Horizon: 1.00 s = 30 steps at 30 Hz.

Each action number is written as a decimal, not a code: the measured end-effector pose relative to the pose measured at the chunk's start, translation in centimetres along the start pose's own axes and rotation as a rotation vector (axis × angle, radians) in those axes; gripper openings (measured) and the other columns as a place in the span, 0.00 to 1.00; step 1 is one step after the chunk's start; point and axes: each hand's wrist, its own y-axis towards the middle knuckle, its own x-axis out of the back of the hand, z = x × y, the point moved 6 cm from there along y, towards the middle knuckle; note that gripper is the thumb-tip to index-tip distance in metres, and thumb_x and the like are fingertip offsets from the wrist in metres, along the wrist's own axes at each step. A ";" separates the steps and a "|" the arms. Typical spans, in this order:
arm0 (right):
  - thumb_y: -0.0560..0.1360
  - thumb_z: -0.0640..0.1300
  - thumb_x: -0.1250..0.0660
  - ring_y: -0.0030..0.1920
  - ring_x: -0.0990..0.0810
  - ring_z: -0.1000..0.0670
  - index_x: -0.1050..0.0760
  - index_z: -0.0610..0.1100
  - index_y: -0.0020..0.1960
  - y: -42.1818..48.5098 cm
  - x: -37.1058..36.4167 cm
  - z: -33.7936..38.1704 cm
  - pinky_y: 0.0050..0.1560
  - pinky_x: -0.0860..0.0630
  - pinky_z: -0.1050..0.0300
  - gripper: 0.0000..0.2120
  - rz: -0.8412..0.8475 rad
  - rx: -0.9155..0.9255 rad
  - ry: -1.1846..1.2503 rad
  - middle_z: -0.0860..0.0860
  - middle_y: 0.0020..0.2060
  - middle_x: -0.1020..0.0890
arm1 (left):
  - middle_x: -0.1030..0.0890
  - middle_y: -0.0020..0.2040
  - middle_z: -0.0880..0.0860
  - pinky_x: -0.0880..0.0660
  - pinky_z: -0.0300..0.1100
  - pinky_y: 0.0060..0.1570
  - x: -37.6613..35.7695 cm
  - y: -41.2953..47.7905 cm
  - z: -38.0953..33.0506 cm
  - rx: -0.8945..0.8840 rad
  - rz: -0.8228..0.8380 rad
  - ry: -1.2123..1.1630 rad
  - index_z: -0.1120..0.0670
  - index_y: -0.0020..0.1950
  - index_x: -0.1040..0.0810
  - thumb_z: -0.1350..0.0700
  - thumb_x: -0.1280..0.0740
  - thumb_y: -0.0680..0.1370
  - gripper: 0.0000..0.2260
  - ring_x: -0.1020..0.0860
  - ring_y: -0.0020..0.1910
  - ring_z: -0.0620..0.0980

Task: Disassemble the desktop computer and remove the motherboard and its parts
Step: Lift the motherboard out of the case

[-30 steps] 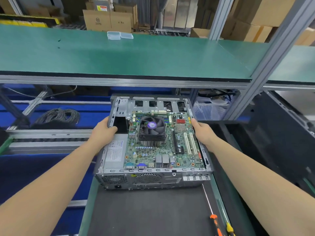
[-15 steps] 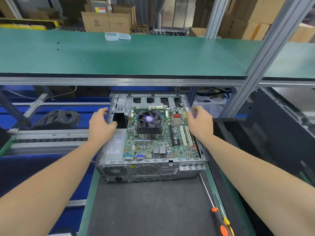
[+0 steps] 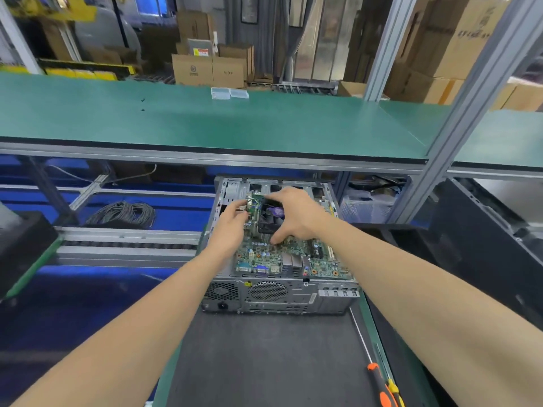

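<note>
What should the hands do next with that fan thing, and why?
Probably unplug the fan's wire first. The right hand spans the fan on the green board, and the left hand reaches the wires beside it. The board sits in the metal case, so parts likely come off first.

motherboard [image 3: 296,257] in case [image 3: 276,298] on mat [image 3: 264,362]; screwdriver [image 3: 382,386] right

Light falls on my bench evenly from above, bright and cool, with no hard shadows; only soft shade under the green shelf [image 3: 205,124]. The wide lens bends the frame posts [image 3: 476,92] outward at the edges. The whole view is smeared by motion, cartons behind especially, and my forearms look stretched. Board detail is perhaps too soft to read.
</note>
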 end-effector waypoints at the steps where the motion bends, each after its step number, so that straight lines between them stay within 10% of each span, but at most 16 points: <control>1: 0.58 0.58 0.14 0.67 0.28 0.41 0.35 0.45 0.80 -0.5 0.6 0.2 0.67 0.28 0.49 0.57 -0.020 0.004 0.003 0.44 0.67 0.25 | 0.24 0.60 0.43 0.31 0.39 0.39 0.2 -0.3 -0.4 -0.024 -0.004 -0.031 0.43 0.72 0.29 0.52 0.44 0.87 0.15 0.25 0.44 0.39; 8: 0.57 0.60 0.15 0.69 0.30 0.42 0.35 0.47 0.80 -6.5 3.7 4.7 0.68 0.28 0.45 0.57 -0.113 0.045 -0.005 0.46 0.68 0.28 | 0.23 0.55 0.46 0.30 0.46 0.45 2.3 -5.1 -2.9 -0.090 -0.126 -0.185 0.44 0.57 0.27 0.48 0.40 0.85 0.04 0.25 0.50 0.46; 27: 0.59 0.58 0.17 0.65 0.34 0.46 0.35 0.50 0.78 -24.8 -12.3 10.5 0.65 0.27 0.46 0.52 -0.053 0.282 0.086 0.51 0.64 0.29 | 0.29 0.41 0.51 0.33 0.36 0.43 1.6 -28.0 10.1 -0.081 -0.440 0.059 0.59 0.39 0.30 0.57 0.35 0.83 0.14 0.30 0.44 0.49; 30: 0.59 0.58 0.17 0.66 0.36 0.47 0.38 0.50 0.79 -24.7 -15.6 9.6 0.66 0.28 0.46 0.54 -0.004 0.232 0.079 0.52 0.66 0.30 | 0.31 0.36 0.53 0.34 0.47 0.41 0.9 -27.1 12.6 -0.046 -0.354 0.130 0.56 0.34 0.35 0.57 0.35 0.83 0.18 0.31 0.41 0.53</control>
